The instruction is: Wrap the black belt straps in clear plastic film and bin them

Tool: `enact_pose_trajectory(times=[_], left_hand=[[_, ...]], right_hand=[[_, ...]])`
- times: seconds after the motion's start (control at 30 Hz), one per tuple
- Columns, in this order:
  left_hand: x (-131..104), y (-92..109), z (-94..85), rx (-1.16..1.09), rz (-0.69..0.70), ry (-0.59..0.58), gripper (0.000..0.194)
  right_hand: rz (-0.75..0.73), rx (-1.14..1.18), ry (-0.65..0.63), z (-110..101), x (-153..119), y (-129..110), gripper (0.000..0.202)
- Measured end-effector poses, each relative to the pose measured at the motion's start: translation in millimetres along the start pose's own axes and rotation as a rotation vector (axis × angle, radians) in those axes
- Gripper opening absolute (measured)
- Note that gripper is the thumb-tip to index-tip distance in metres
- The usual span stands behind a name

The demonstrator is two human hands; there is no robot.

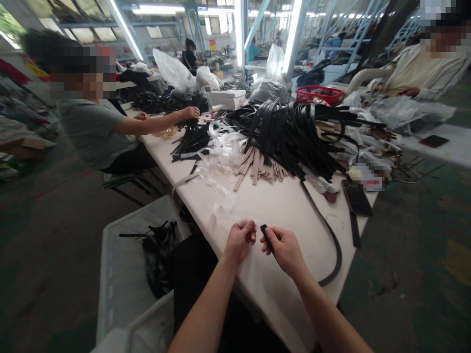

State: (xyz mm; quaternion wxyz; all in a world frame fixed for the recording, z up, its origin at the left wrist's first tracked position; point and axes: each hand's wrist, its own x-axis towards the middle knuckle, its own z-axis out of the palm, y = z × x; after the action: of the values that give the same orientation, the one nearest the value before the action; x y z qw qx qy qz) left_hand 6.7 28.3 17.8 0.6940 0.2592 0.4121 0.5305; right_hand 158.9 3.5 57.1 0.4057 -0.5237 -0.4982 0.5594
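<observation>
My right hand (285,249) is closed around the end of a black strap (335,247), whose tip sticks up past the thumb. The strap's length curves over the right side of the white table (275,203), passing behind my right forearm. Just left of the strap tip, and apart from it, my left hand (239,239) has its fingers curled together. Whatever lies between them, if anything, is too small to make out. Beyond both hands is a big heap of black straps (279,132), some showing beige undersides.
Crumpled clear plastic (224,147) lies left of the heap. A co-worker (99,127) sits at the left, one arm over the table; another person (412,73) is at the right. A white bin (121,235) holding black pieces stands low left. A dark phone-like slab (356,197) lies right.
</observation>
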Motion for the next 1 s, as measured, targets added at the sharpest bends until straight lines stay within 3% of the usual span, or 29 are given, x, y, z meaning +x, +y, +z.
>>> enact_pose_trajectory(times=[1.0], left_hand=[[1.4, -0.5, -3.8, -0.005, -0.004, -0.016, 0.038]], right_hand=[[0.014, -0.068, -0.024, 0.1, 0.7, 1.6, 0.049]])
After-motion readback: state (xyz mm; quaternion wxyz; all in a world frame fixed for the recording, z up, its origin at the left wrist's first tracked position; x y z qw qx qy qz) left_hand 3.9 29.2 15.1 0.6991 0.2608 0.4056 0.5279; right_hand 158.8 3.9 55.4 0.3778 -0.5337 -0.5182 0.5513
